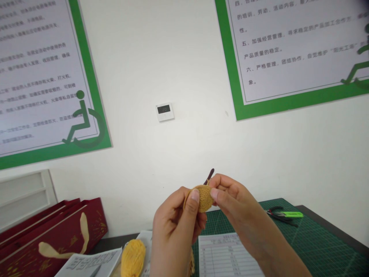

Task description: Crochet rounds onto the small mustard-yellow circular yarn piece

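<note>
A small mustard-yellow crocheted piece (205,199), rounded and cupped, is held up in front of the wall. My left hand (178,219) is closed on it, thumb pressed on its near face and fingers behind. My right hand (235,202) pinches the piece's right edge between thumb and fingertips. Just above, the dark handle of what looks like a crochet hook (211,175) sticks up at a tilt behind the piece; its lower end is hidden. Whether my right fingers also touch it I cannot tell.
Below lie a yellow yarn ball (133,257), a printed sheet (227,256) and a green cutting mat (314,238). Pliers (276,213) and a bright green-handled tool (291,214) rest on the mat. Dark red gift bags (57,238) stand left, near another paper (92,265).
</note>
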A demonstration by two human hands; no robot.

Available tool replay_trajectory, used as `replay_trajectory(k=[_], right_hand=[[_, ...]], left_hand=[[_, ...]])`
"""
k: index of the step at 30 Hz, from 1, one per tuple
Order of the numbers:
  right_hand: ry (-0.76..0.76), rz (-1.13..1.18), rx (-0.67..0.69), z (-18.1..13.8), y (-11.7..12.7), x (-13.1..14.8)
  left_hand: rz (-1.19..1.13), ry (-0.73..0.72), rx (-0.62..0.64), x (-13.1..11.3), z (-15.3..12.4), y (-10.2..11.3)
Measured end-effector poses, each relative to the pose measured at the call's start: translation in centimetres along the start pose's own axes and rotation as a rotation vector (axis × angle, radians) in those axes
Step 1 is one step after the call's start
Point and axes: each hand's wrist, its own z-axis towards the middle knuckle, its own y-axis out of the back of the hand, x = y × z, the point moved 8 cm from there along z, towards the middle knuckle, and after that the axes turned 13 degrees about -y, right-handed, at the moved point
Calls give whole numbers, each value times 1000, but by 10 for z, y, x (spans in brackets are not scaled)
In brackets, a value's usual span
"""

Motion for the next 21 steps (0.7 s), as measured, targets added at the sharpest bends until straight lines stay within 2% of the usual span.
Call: replay_trajectory(k=[11,15,21], right_hand=[[-57,110,108,-3,-11,-2],[-56,96,103,-4,-11,0],[-64,37,98,-4,-13,-1]], left_hand=[[-27,6,-6,1,2,-2],[-43,-4,-42,1,1,-1],[-79,-24,-26,1,2,-3]])
